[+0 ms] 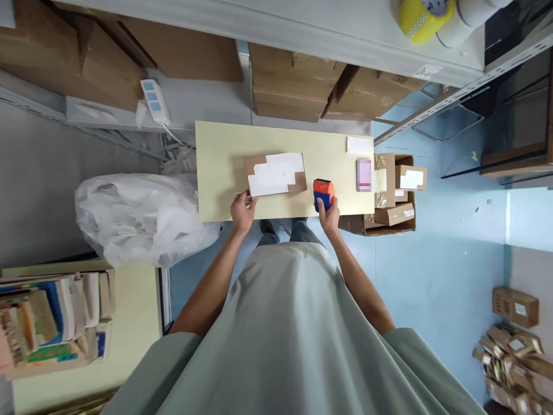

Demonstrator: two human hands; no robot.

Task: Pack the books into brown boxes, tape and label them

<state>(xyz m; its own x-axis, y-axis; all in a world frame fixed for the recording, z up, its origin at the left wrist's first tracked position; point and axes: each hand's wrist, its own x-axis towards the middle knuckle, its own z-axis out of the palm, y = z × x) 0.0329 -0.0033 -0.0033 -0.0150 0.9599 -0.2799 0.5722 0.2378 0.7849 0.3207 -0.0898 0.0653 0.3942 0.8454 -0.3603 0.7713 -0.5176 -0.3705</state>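
Observation:
A small cardboard box (299, 183) lies on the pale yellow table (220, 167), its top largely covered by overlapping white paper labels (276, 174). The curled fingers of my left hand (243, 211) pinch the box at its near left corner. My right hand (329, 215) is closed around an orange and blue hand tool (324, 193) that looks like a tape dispenser, a dark edge at its far end. It is held over the near side of the table, right of the box and apart from it.
A white slip (359, 144) and a pink-purple phone-like rectangle (364, 174) lie on the table's right end. Beyond it stands an open carton (412, 222) of parcels. A large white plastic bag (138, 216) bulges at left. A shelf (328, 31) with tape rolls (421, 23) overhangs the back.

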